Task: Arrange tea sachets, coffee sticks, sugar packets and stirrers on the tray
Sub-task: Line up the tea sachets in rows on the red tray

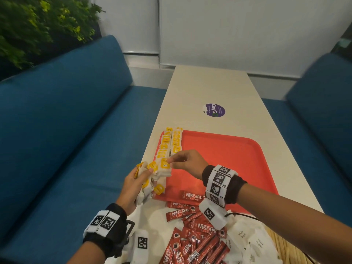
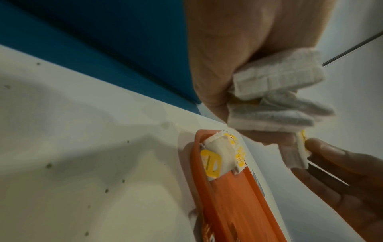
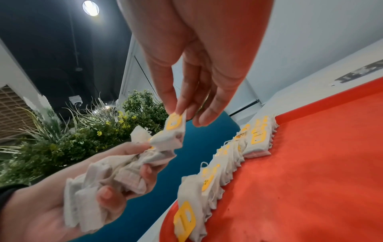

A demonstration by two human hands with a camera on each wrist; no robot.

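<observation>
Right hand (image 1: 187, 162): thumb and index fingers (image 3: 178, 104) pinched on one tea sachet (image 3: 173, 131) by its top edge, next to the yellow tag. That sachet hangs just above the bunch in my left hand, touching or almost touching it, can't tell which.

Left hand (image 1: 133, 185): fingers curled tight round a crumpled bunch of tea sachets (image 3: 111, 173), white bags with yellow tags sticking out. It hovers at the near-left corner of the red tray (image 1: 224, 159), over the surface's left edge.

On the tray: two rows of tea sachets (image 1: 170, 144) laid overlapping along the left rim, yellow tags up, running from far corner toward me. Rest of the tray floor is bare red, except one coffee stick (image 1: 192, 196) lying across the near rim.

Off the tray, on the white surface (image 1: 209, 86) near me: a loose pile of red coffee sticks (image 1: 196, 239); white sugar packets (image 1: 247, 239) just right of that; pale wooden stirrers (image 1: 283, 248) at the right edge, partly under the sugar.

Further out: a purple round sticker (image 1: 215, 109) on the surface beyond the tray, blue bench seats (image 1: 66, 115) on both sides.
</observation>
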